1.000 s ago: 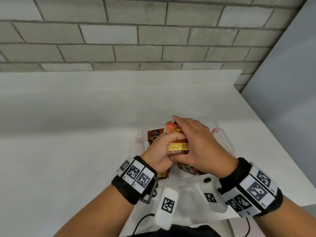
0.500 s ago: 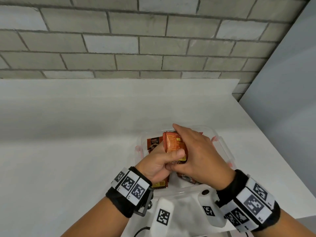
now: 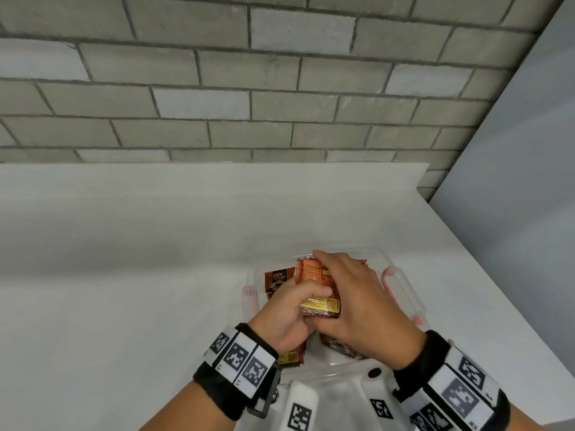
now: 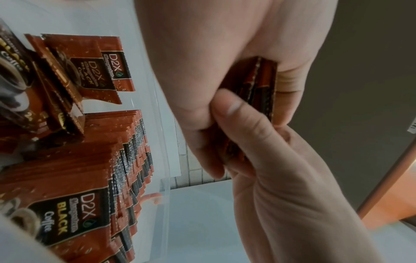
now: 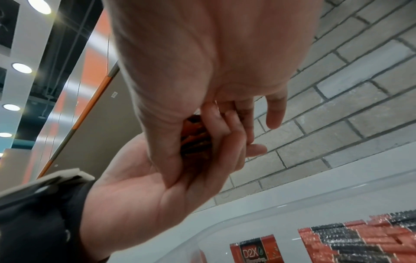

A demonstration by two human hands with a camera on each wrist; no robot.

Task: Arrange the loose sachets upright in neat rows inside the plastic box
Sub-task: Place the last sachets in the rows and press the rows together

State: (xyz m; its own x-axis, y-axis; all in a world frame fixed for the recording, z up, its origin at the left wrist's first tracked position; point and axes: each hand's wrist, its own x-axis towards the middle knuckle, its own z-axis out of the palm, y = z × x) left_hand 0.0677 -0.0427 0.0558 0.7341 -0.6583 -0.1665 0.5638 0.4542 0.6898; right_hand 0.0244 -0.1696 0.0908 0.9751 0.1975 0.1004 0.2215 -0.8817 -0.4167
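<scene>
Head view: left hand (image 3: 287, 309), right hand (image 3: 357, 300) grip sachet bundle (image 3: 319, 289) above plastic box (image 3: 401, 284).

A white table (image 3: 155, 275) is seen running back to a grey block wall (image 3: 249, 88). A pale panel (image 3: 529, 181) is set at the right. Round ceiling lights (image 5: 21, 68) are caught glowing overhead.

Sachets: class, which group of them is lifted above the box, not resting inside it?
The small stack of sachets gripped between the left hand and right hand. The others sit inside the plastic box.
</scene>
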